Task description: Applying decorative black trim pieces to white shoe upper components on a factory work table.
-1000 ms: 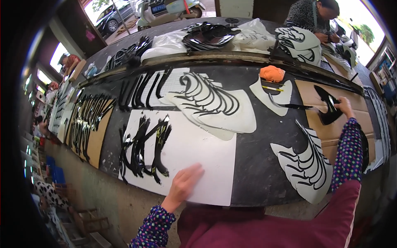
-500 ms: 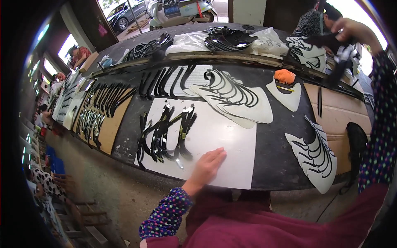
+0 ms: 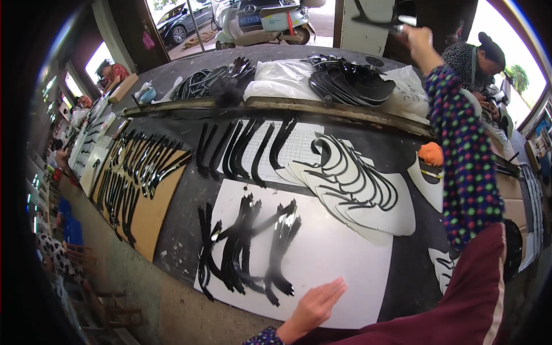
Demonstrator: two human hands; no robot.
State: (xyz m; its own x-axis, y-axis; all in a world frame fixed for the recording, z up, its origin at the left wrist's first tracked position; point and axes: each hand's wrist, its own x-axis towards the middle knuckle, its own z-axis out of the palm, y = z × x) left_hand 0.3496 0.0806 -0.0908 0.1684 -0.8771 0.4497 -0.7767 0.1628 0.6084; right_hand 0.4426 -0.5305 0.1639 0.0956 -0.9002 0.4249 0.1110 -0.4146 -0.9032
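My left hand [image 3: 317,307] lies on the white board [image 3: 339,264] near its front edge, fingers stretched out, nothing held. On the same board, to that hand's left, rest several glossy black strips [image 3: 241,247], some crossing each other. My right hand [image 3: 418,45] is raised high over the far side of the table, fingers closed on a dark, angled strip [image 3: 374,23]; its exact shape is blurred. Beyond the board, white curved panels edged with black strips [image 3: 362,190] lie in an overlapping fan. More black strips [image 3: 247,149] lie on gridded paper [image 3: 299,144].
A brown cardboard sheet [image 3: 161,207] at left carries rows of black strips. A raised rail [image 3: 322,109] crosses the table; behind it are black curved pieces [image 3: 351,83] and white plastic bags [image 3: 279,77]. An orange bundle [image 3: 430,154] sits at right. A co-worker [image 3: 480,63] is at far right.
My right hand has swung from the far right toward the middle with a dark piece in it. My left hand stays flat on the board. The whole view has shifted with my head.
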